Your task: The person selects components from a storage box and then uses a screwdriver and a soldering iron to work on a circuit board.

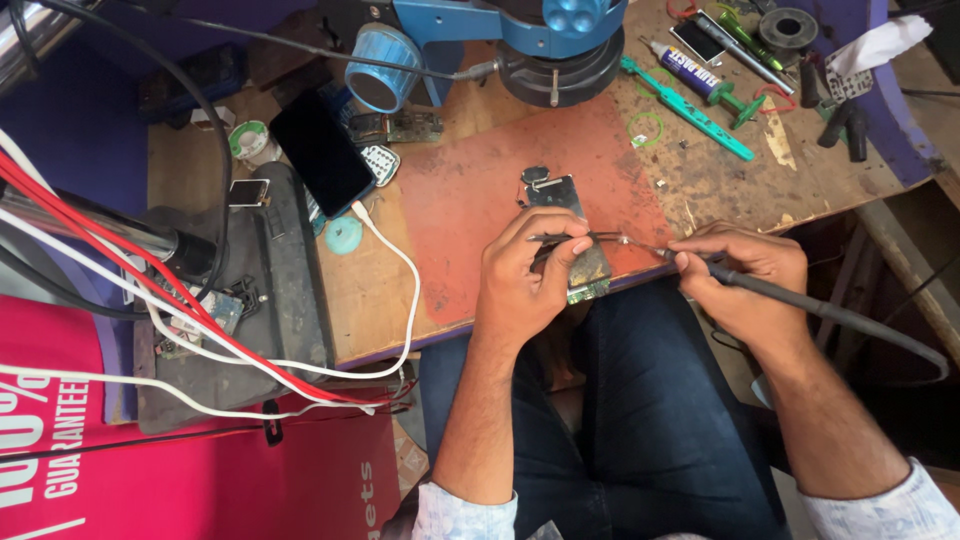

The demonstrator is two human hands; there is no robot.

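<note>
Left hand (525, 280): fingers closed on tweezers (575, 238), tips pointing to 3 o'clock.
Right hand (745, 275): fingers gripping a soldering iron (800, 300), tip toward 9 o'clock.
Circuit board (575, 235): on the red mat (470, 190), under both tips.
Microscope (545, 40): at 12 o'clock.
Phone (322, 150): at 10 o'clock.

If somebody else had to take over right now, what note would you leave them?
Left hand: pinches tweezers over the circuit board.
Right hand: grips the soldering iron, tip meeting the tweezers' points beside the board.
Board lies at the front edge of the red mat, with a metal shield piece just behind it.
Done: cannot tell which joints are finished.
Left: the work at the tip is underway; both tools are in hand.
</note>
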